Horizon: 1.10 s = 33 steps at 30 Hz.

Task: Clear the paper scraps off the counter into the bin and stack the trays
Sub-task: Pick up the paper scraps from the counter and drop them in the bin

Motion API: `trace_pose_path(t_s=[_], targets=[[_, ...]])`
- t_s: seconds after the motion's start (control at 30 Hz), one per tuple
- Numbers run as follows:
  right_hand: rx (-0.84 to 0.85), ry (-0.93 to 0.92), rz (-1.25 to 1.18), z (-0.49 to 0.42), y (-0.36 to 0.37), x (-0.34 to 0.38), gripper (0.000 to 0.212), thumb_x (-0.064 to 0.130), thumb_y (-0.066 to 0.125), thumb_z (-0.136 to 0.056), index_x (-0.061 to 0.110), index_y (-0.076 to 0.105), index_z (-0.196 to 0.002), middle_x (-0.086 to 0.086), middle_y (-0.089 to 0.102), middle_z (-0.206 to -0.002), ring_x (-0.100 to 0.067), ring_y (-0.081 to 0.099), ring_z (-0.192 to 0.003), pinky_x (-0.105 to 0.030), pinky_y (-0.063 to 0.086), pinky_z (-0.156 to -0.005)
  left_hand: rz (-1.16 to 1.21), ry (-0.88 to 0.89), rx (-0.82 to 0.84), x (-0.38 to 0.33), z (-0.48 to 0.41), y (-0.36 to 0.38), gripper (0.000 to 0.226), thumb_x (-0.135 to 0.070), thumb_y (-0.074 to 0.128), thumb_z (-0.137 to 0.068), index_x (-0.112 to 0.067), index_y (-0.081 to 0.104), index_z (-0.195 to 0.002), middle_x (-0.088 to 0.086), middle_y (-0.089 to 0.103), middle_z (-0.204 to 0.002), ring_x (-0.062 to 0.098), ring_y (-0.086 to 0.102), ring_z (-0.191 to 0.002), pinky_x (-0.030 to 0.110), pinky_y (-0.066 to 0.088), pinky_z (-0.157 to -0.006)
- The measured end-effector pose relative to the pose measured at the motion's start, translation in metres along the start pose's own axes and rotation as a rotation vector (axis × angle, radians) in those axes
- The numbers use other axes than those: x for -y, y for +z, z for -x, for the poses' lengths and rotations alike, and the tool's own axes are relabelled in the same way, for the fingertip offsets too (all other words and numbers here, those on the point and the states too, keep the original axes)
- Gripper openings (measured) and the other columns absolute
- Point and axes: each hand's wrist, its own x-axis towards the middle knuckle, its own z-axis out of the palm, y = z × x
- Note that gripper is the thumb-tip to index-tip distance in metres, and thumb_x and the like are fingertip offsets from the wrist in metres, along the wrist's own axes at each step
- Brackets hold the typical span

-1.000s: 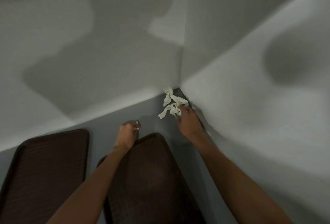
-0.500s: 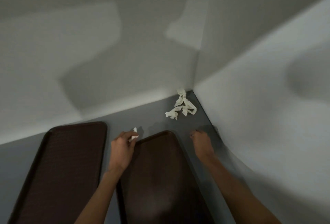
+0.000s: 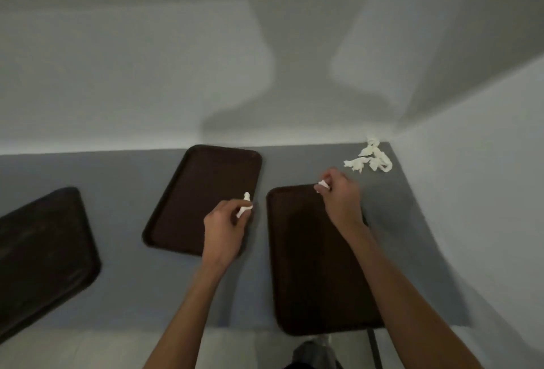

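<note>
Three dark brown trays lie flat on the grey counter: a left tray, a middle tray and a right tray. My left hand hovers over the middle tray's right edge, pinched on a small white paper scrap. Above the right tray's far end, my right hand is closed on another white paper scrap. A heap of crumpled white paper scraps lies in the counter's far right corner, apart from both hands. No bin is in view.
Pale walls close the counter at the back and on the right. The counter's front edge runs along the bottom, with light floor below it. The right tray overhangs that edge slightly.
My right hand pulled back from the corner heap, now holding a scrap. The view swung left and back, bringing a third tray into sight. My left hand keeps its scrap.
</note>
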Motion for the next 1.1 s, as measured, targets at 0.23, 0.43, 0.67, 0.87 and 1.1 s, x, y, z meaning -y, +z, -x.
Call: trace_pose_path(t_s=[0.23,0.43,0.67,0.87,1.1], targets=[[0.11,-0.176,-0.187,0.109,0.071,0.185,0.024,0.023,0.085,-0.088,0.025,0.068,-0.105,0.005,0.073,-0.097,-0.007,0.069,-0.087,-0.027,0.06,-0.079,0.023,-0.169,-0.228,0.082,0.106,-0.163,0.016,-0.016,0.079,-0.092,-0.028,0.08,-0.102,-0.011,0.073,-0.098,0.001,0.069,-0.083,0.025,0.059,-0.078],[0.303,-0.352,-0.393,0.206,0.157,0.32,0.023,0.019,0.088,-0.085,0.023,0.068,-0.094,0.007,0.071,-0.089,-0.004,0.069,-0.082,-0.028,0.06,-0.077,0.0,-0.328,-0.457,0.157,0.193,-0.29,0.017,-0.017,0.078,-0.093,-0.031,0.079,-0.103,-0.01,0.073,-0.1,0.001,0.069,-0.087,0.017,0.057,-0.076],[0.599,-0.452,-0.543,0.315,0.279,0.442,0.021,0.022,0.088,-0.085,0.026,0.068,-0.092,0.012,0.074,-0.085,-0.007,0.073,-0.081,-0.03,0.061,-0.072,-0.057,-0.532,-0.677,0.257,0.28,-0.407,0.018,-0.014,0.077,-0.094,-0.026,0.077,-0.107,-0.011,0.073,-0.102,-0.001,0.068,-0.089,0.005,0.05,-0.072],[0.906,-0.457,-0.599,0.396,0.42,0.555,0.016,0.015,0.084,-0.089,0.023,0.075,-0.1,0.01,0.077,-0.092,-0.008,0.075,-0.087,-0.027,0.063,-0.078,-0.022,-0.667,-0.789,0.391,0.327,-0.512,0.031,-0.013,0.074,-0.095,-0.032,0.074,-0.12,-0.011,0.071,-0.104,0.002,0.07,-0.093,0.011,0.055,-0.075],[1.125,-0.404,-0.556,0.475,0.571,0.704,0.018,0.015,0.084,-0.087,0.028,0.079,-0.099,0.012,0.078,-0.091,-0.005,0.075,-0.085,-0.027,0.063,-0.08,-0.008,-0.832,-0.813,0.512,0.359,-0.647,0.033,-0.012,0.075,-0.095,-0.033,0.077,-0.12,-0.012,0.068,-0.105,0.0,0.068,-0.094,0.009,0.053,-0.076]])
